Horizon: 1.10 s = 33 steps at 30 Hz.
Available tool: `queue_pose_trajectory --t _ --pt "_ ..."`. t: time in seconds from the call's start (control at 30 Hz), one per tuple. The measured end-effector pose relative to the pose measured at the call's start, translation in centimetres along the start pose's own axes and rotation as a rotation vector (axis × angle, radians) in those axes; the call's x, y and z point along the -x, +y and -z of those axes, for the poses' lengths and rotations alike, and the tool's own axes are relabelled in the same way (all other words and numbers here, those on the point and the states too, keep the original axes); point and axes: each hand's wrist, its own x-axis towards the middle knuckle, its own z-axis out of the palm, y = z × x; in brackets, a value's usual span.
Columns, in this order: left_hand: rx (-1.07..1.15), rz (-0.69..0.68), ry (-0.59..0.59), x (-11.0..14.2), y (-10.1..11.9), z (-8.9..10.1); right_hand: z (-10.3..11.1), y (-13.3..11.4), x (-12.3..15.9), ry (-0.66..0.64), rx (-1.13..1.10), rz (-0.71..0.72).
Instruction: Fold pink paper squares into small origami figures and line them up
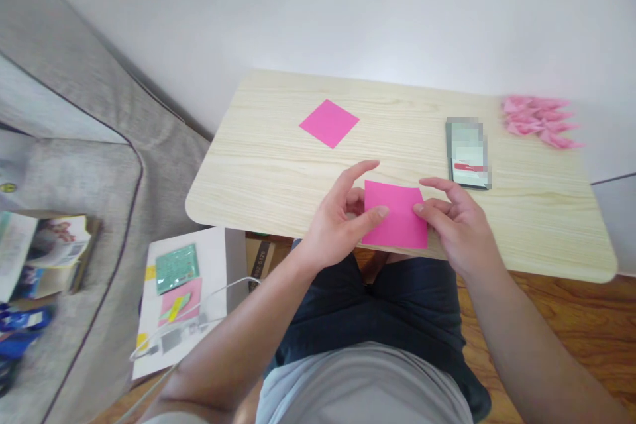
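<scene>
A bright pink square of paper [396, 218] is held between my two hands over the front edge of the wooden table. My left hand [342, 215] pinches its left side, thumb on top and index finger stretched out. On the right side, my right hand [450, 218] grips the edge between thumb and fingers, its index finger raised. The paper looks flat, with a slightly curved top edge. Farther back on the table lies a second pink paper square [329, 124], turned like a diamond, touched by neither hand.
The pale wooden table [258, 146] stands against a white wall. A phone [468, 152] lies beyond my right hand. Several folded pink paper pieces [539, 120] sit at the back right. Lower left, a white box [213, 265] bears a green packet [177, 269] and cables, beside a grey sofa [114, 212].
</scene>
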Motion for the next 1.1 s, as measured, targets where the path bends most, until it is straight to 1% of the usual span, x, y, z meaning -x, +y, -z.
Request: queue_pose_trajectory --t 0.1,0.17,0.2,0.23,0.3,0.37,0.43,0.5,0.53,0.57,0.6,0.63,0.7,0.77,0.87,0.93,1.1 --pt "-0.393 -0.266 -0.057 0.9 0.2 1.0 0.4 0.4 -0.4 0.012 -0.088 -0.067" --pt "-0.644 -0.379 -0.006 1.2 0.1 1.3 0.6 0.7 -0.7 0.007 -0.145 -0.129" --pt "-0.729 -0.428 -0.007 1.3 0.1 1.3 0.7 0.8 -0.8 0.004 -0.159 -0.148" --pt "-0.783 -0.465 -0.017 1.3 0.0 1.2 0.7 0.9 -1.0 0.002 -0.162 -0.156" --pt "-0.836 -0.521 -0.001 1.1 -0.3 1.0 0.8 1.0 -1.1 -0.008 -0.114 -0.143" --pt "-0.861 -0.538 0.004 0.9 -0.5 0.8 0.9 0.9 -1.1 -0.016 0.043 -0.097" --pt "-0.884 -0.521 -0.001 0.8 -0.8 0.5 1.0 0.6 -0.8 0.013 0.3 0.007" --pt "-0.91 -0.463 -0.003 0.9 -1.0 0.3 1.2 0.3 -0.2 0.085 0.568 0.177" --pt "-0.92 -0.424 -0.005 1.0 -1.0 0.2 1.3 0.1 0.2 0.115 0.663 0.272" --pt "-0.926 -0.384 -0.01 1.2 -1.1 0.1 1.5 0.0 0.6 0.125 0.719 0.359" --pt "-0.927 -0.351 -0.015 1.3 -1.1 0.1 1.6 0.0 1.0 0.103 0.726 0.423" --pt "-0.923 -0.325 -0.018 1.4 -1.2 0.0 1.8 0.0 1.4 0.052 0.708 0.459" --pt "-0.91 -0.298 -0.008 1.4 -1.4 -0.1 2.1 0.3 1.8 -0.074 0.679 0.461" --pt "-0.895 -0.275 0.02 1.3 -1.6 -0.2 2.2 0.7 1.8 -0.138 0.715 0.446" --pt "-0.858 -0.221 0.066 1.2 -1.8 -0.4 2.1 1.0 1.1 -0.113 0.785 0.442" --pt "-0.84 -0.18 0.1 1.2 -1.8 -0.6 1.8 0.7 0.4 -0.099 0.81 0.422" --pt "-0.872 -0.102 0.219 1.5 -1.3 -0.6 0.9 -0.6 -1.3 -0.161 0.942 0.378"
